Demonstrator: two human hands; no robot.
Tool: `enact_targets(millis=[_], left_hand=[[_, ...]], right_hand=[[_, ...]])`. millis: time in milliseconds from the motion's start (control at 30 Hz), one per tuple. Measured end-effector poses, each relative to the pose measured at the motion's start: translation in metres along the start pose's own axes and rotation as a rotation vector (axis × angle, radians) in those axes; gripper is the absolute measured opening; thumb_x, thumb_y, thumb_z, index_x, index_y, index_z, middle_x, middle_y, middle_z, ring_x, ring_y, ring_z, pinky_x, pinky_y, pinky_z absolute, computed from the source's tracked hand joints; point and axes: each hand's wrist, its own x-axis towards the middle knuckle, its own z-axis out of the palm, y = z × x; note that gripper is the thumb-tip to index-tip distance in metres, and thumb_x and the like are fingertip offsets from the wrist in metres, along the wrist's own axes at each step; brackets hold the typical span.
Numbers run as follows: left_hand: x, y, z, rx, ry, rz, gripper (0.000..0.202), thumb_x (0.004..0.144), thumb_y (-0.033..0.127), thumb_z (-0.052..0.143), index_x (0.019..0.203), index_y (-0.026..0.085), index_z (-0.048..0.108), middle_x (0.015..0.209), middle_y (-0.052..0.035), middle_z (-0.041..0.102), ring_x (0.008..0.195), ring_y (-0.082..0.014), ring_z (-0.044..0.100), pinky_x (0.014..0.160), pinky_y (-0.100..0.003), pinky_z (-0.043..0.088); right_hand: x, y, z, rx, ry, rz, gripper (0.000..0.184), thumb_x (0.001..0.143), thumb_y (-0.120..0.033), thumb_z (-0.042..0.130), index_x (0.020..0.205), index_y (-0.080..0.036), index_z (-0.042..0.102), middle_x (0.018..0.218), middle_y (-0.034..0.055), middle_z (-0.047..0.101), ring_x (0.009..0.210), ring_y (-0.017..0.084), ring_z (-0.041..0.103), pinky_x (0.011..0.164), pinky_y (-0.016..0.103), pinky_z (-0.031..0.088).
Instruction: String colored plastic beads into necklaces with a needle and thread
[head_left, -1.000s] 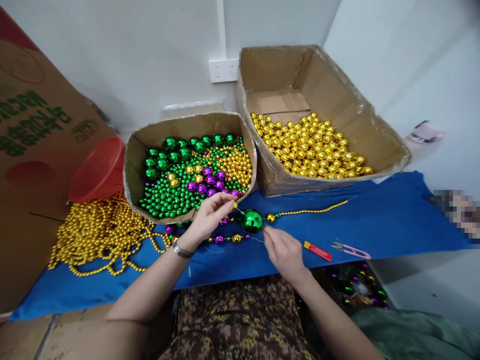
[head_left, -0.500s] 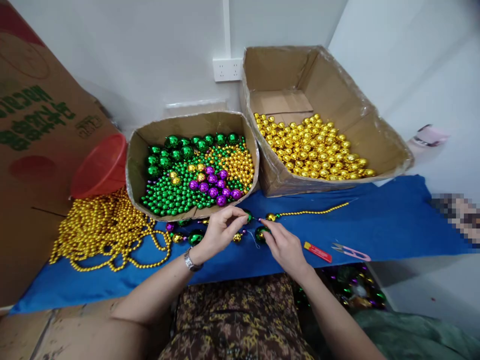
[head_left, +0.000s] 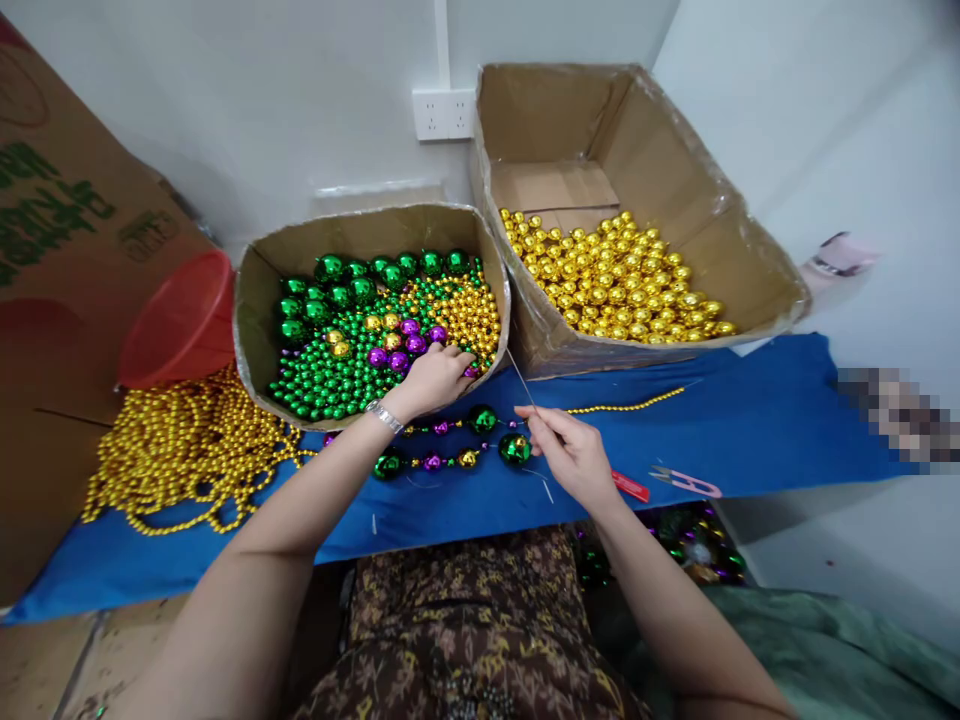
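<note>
My left hand point(head_left: 436, 382), with a metal watch on the wrist, reaches over the front wall of the smaller cardboard box point(head_left: 251, 375). Its fingers are slightly apart and bent down over the purple beads point(head_left: 409, 345); the tips are partly hidden. My right hand point(head_left: 571, 450) is closed, pinching a thin needle-like wire point(head_left: 521, 380) that points up and left toward the box. Beside the right fingers lies a large green bead point(head_left: 514, 449). Two rows of strung green, purple and gold beads point(head_left: 432, 462) lie on the blue cloth point(head_left: 465, 515).
A larger cardboard box point(head_left: 765, 270) holds gold beads point(head_left: 630, 285). Gold bead chains point(head_left: 187, 460) pile up at left under a red basin point(head_left: 180, 320). Right of my hand lie a red cutter point(head_left: 631, 487), pink snips point(head_left: 686, 482) and a thin gold bead strand point(head_left: 637, 405).
My left hand has left the strand and moved up into the smaller box. The right hand, now pinching the needle-like wire, has shifted slightly. The whole view has shifted a little.
</note>
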Motion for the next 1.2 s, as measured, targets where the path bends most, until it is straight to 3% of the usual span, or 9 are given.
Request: enact_targets(millis=[67,167,300,400,467,667,1200], left_hand=[[0.008,-0.002,0.002,0.057,-0.096,-0.003,0.023,0.08,0.017,0.061,0.101,0.014,0.067,0.093,-0.0132,0.066,0.096,-0.0291,0.059,0.091,-0.043,0.041],[0.007,-0.002,0.0,-0.158,-0.006,-0.055,0.022,0.076,0.02,0.066,0.098,0.015,0.066,0.095,-0.0117,0.065,0.096,-0.0279,0.06,0.087,-0.04,0.044],[-0.012,0.003,-0.007,-1.032,0.232,-0.251,0.027,0.077,0.031,0.069,0.098,0.018,0.06,0.095,-0.0062,0.066,0.085,-0.0187,0.064,0.076,-0.031,0.05],[-0.028,0.01,-0.011,-1.634,0.244,-0.411,0.024,0.076,0.03,0.071,0.093,0.017,0.059,0.093,-0.0056,0.069,0.083,-0.0173,0.068,0.075,-0.029,0.053],[-0.036,0.016,-0.011,-1.813,0.26,-0.471,0.021,0.077,0.028,0.07,0.09,0.016,0.06,0.092,-0.0062,0.071,0.087,-0.0182,0.069,0.08,-0.029,0.055],[-0.047,0.026,-0.01,-1.912,0.325,-0.487,0.017,0.076,0.026,0.072,0.085,0.015,0.063,0.087,-0.0053,0.073,0.088,-0.02,0.071,0.088,-0.034,0.056],[-0.052,0.036,-0.007,-1.848,0.419,-0.448,0.02,0.076,0.026,0.075,0.086,0.015,0.061,0.09,-0.0039,0.07,0.099,-0.0204,0.068,0.093,-0.036,0.053]], right_hand=[[-0.001,-0.003,0.0,-0.001,0.001,0.01,0.032,0.096,-0.038,0.045,0.111,-0.021,0.069,0.079,0.0013,0.07,0.058,0.011,0.065,0.06,0.022,0.053],[-0.006,-0.004,0.004,-0.059,0.029,-0.006,0.03,0.097,-0.036,0.045,0.106,-0.02,0.07,0.087,0.0029,0.074,0.071,0.015,0.069,0.067,0.023,0.054],[-0.015,-0.003,0.013,-0.14,0.006,-0.049,0.028,0.097,-0.031,0.044,0.101,-0.019,0.069,0.094,0.0042,0.075,0.081,0.016,0.071,0.073,0.023,0.053],[-0.018,-0.003,0.021,-0.19,-0.05,-0.095,0.027,0.098,-0.027,0.043,0.101,-0.019,0.068,0.095,0.0041,0.075,0.083,0.016,0.072,0.077,0.022,0.053],[-0.02,-0.002,0.025,-0.227,-0.077,-0.121,0.027,0.098,-0.026,0.042,0.102,-0.019,0.067,0.097,0.0041,0.075,0.086,0.016,0.072,0.079,0.023,0.053],[-0.021,-0.001,0.03,-0.288,-0.088,-0.149,0.027,0.098,-0.026,0.042,0.104,-0.019,0.067,0.098,0.0039,0.075,0.088,0.016,0.072,0.081,0.024,0.053],[-0.023,0.004,0.03,-0.404,-0.078,-0.182,0.029,0.099,-0.026,0.04,0.103,-0.019,0.068,0.094,0.0048,0.076,0.082,0.015,0.072,0.076,0.021,0.052]])
